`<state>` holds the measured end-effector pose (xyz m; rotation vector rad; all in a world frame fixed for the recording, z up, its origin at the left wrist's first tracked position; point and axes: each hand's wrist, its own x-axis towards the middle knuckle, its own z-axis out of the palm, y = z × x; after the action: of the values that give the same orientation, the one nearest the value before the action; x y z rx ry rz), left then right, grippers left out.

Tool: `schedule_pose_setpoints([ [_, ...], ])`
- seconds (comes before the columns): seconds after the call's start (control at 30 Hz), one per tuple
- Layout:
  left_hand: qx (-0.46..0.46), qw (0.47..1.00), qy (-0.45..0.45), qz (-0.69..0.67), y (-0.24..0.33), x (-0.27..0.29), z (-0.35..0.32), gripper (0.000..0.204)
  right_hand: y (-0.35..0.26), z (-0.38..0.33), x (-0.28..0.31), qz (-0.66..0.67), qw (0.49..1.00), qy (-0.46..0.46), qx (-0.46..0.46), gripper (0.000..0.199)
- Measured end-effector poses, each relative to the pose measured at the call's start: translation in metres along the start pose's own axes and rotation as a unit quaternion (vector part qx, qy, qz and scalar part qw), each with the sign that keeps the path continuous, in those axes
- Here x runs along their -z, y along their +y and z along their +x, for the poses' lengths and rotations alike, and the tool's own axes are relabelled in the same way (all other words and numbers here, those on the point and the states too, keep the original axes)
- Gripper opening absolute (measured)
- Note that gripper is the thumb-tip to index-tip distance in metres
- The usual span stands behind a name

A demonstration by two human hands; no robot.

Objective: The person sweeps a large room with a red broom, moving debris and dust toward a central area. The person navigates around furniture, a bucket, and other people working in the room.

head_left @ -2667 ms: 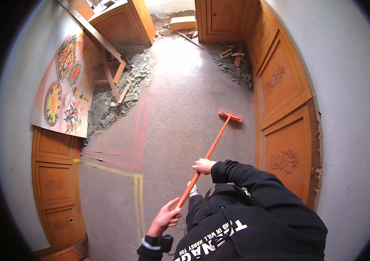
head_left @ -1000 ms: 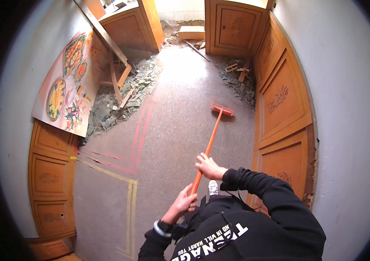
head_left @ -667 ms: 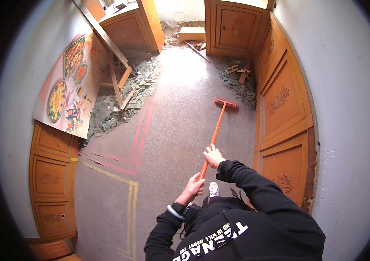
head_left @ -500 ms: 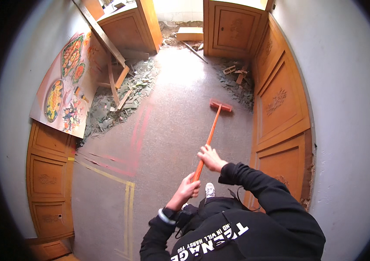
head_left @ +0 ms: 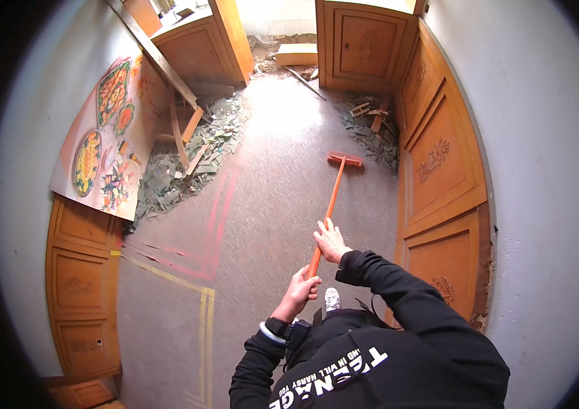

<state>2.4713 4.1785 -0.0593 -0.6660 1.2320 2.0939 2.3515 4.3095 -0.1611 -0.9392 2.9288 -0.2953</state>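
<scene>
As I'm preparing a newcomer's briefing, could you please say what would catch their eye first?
Probably the orange broom in the middle, with the left hand and right hand on it. Then the heap of greenish rubble at upper left, beside the colourful food poster.

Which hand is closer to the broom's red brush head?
Right. The right hand is partway up the orange handle, short of the red brush head; the left hand is farther, at the handle's near end.

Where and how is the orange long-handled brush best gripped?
Probably two-handed, by the near half of its slim, straight handle, from the person's own side: it slants toward them, its near end at the left hand, its bristled head farthest away.
</scene>
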Motion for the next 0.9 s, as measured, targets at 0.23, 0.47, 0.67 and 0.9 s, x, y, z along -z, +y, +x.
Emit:
schedule_pose_setpoints([
  [0.23, 0.023, 0.999, 0.003, 0.026, 0.04, 0.012, -0.102, 0.067, -0.052, -0.017, 0.031, 0.219, 0.964, 0.0, 0.153, 0.017],
  [0.47, 0.019, 0.999, 0.043, 0.006, 0.009, 0.026, -0.042, 0.058, -0.029, 0.002, -0.006, 0.139, 0.983, -0.07, 0.097, 0.025],
  [0.67, -0.033, 0.998, 0.043, 0.01, 0.01, 0.01, -0.021, 0.048, -0.028, -0.01, 0.022, 0.154, 0.975, 0.024, 0.161, 0.025],
  [0.9, -0.049, 0.996, 0.079, 0.008, 0.025, 0.022, -0.064, 0.059, -0.055, -0.008, 0.022, 0.267, 0.94, 0.037, 0.211, 0.014],
])
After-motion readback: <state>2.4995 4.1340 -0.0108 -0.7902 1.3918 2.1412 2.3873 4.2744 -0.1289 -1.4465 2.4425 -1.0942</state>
